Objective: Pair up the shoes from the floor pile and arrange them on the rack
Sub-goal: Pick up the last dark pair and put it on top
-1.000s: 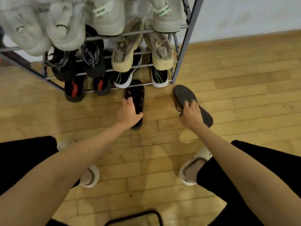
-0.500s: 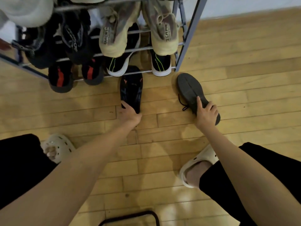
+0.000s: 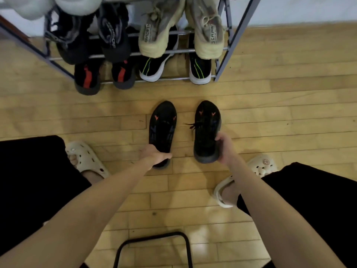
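Heels of two black sneakers are gripped: left hand [image 3: 154,155] curled round the left sneaker [image 3: 163,128], right hand [image 3: 225,149] pinching the right sneaker [image 3: 206,130], both on the wooden floor [image 3: 289,113] before the shoe rack's [image 3: 231,45] front rail. Toes should be kept level and both lifted together toward a free rail.

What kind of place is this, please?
Probably a home entryway or room corner: a metal shoe rack full of sneakers stands against a white wall on a wooden plank floor.
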The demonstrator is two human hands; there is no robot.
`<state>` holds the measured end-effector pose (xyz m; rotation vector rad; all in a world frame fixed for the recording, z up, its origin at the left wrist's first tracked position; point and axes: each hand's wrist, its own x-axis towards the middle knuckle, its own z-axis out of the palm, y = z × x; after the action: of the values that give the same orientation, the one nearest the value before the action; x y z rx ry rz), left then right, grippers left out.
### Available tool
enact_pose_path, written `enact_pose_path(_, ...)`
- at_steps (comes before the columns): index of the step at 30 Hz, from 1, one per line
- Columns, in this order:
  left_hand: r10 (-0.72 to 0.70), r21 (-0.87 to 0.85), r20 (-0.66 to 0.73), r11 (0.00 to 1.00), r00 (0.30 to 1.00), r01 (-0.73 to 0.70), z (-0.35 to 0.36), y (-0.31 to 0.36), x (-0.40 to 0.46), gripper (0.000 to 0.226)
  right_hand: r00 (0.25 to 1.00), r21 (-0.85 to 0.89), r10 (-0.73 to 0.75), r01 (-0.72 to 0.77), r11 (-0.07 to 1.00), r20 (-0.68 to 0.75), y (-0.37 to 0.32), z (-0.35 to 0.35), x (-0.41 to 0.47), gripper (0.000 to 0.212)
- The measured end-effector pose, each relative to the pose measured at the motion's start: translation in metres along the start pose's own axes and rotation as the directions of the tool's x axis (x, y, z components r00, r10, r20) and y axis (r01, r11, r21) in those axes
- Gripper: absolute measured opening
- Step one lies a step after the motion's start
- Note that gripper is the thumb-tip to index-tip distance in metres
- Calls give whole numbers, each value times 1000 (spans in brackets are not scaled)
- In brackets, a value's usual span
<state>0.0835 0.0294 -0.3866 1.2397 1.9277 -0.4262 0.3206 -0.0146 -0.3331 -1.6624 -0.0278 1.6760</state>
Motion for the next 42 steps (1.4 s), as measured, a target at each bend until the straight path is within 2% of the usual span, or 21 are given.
enact_pose_path(2,-12,-69,33,998,999,15,-2,-12,-5,108,996,160,66,-56,986,-56,11,6,-7,56)
enact_pose_path(4,2,-159,48,987,999,5,-9,-19,-12,107,990,207,75,-50,977,-117,16,15,-13,52)
enact_pose_path(5,24,-227,64,974,998,-9,-15,-22,-16,101,987,147,56,-34,988,-150,16,20,-17,54)
enact_pose_path(7,80,-369,108,929,991,-35,-32,-22,-26,91,968,-85,20,-42,996,-250,10,31,-27,61)
enact_pose_path(9,128,-462,147,886,981,-46,-57,-20,-41,86,947,-308,-32,-72,949,-319,-2,42,-39,61)
enact_pose_path(13,179,-571,178,819,968,-46,-110,-21,-82,85,969,-400,-49,-54,915,-242,-40,67,-73,43)
enact_pose_path(18,265,-476,-65,839,962,-263,-170,-41,-149,69,996,-334,12,-42,942,-90,-68,88,-144,16)
enact_pose_path(20,277,-481,-161,816,947,-320,-195,-52,-175,67,999,-318,-45,35,948,-26,-76,96,-174,20)
enact_pose_path(22,299,-496,-247,778,922,-385,-218,-64,-202,52,986,-360,-162,164,918,36,-82,108,-203,21)
enact_pose_path(26,318,-529,-392,690,863,-494,-264,-89,-245,46,893,-396,-428,446,803,138,-98,140,-255,21)
enact_pose_path(29,319,-485,-526,650,789,-586,-293,-104,-272,72,797,-362,-583,596,716,159,-109,168,-291,27)
enact_pose_path(30,322,-464,-577,626,750,-626,-302,-108,-280,73,765,-344,-621,636,691,169,-113,176,-301,30)
enact_pose_path(33,313,-422,-689,561,654,-713,-330,-112,-303,55,681,-286,-702,729,622,209,-124,201,-323,37)
enact_pose_path(38,250,-437,-745,518,619,-736,-384,-104,-318,41,573,-245,-777,818,521,261,-153,239,-341,34)
enact_pose_path(42,226,-481,-746,469,627,-741,-422,-85,-310,32,511,-274,-818,853,445,263,-188,275,-337,40)
